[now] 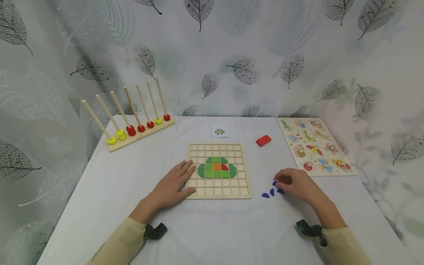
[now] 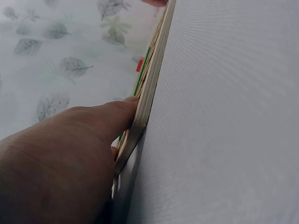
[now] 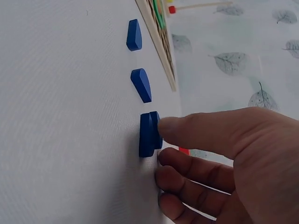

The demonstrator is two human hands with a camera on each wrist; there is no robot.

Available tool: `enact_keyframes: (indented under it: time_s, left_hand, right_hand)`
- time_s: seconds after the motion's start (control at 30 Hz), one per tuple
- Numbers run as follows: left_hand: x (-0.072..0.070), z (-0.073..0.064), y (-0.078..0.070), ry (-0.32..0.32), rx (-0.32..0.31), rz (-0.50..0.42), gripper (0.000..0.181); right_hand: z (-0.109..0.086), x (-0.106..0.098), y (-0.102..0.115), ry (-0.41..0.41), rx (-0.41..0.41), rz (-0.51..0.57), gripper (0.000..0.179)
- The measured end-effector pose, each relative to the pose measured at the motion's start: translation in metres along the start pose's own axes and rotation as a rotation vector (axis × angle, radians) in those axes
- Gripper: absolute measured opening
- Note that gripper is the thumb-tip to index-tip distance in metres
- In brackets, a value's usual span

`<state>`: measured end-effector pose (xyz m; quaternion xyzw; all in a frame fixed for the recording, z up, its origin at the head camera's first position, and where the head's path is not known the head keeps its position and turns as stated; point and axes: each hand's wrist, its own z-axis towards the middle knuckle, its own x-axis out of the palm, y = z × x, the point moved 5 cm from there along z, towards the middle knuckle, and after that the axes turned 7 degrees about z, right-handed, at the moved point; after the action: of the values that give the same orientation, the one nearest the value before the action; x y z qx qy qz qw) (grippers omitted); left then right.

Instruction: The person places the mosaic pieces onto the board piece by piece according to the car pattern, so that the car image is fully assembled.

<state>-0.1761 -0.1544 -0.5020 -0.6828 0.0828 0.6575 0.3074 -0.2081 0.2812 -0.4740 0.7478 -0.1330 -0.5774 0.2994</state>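
Note:
A square wooden grid board (image 1: 246, 191) lies on the table with a green, orange and red tile pattern (image 1: 216, 167) in its cells. My left hand (image 1: 172, 186) rests on the board's left edge, fingers stretched out; the left wrist view shows its thumb (image 2: 124, 109) against the board's side (image 2: 149, 100). Right of the board my right hand (image 1: 298, 186) has thumb and fingertips at a blue half-round piece (image 3: 157, 130), seemingly pinching it; the index fingertip is hidden in the right wrist view. Beside it lie more blue half-round pieces (image 1: 265, 195), one (image 3: 146, 135) directly alongside.
A small pattern card (image 1: 219, 131) lies behind the board, with a red block (image 1: 263, 140) to its right. An abacus (image 1: 142, 136) with pegs and red and yellow beads stands back left. A picture puzzle board (image 1: 318, 147) with insects lies at right. A leaf-print curtain (image 1: 238, 44) hangs behind.

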Motion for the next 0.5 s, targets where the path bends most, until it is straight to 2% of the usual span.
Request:
enact_keyframes:
  time_s: [0.17, 0.5]
  left_hand:
    - [0.0, 0.0005, -0.0003, 0.002, -0.002, -0.004, 0.083]
    - [0.0016, -0.0001, 0.0004, 0.005, -0.002, -0.005, 0.083]
  right_hand:
    - [0.0001, 0.0022, -0.0005, -0.01, -0.021, -0.007, 0.019]
    - [0.0006, 0.005, -0.0011, -0.034, -0.013, -0.039, 0.018]
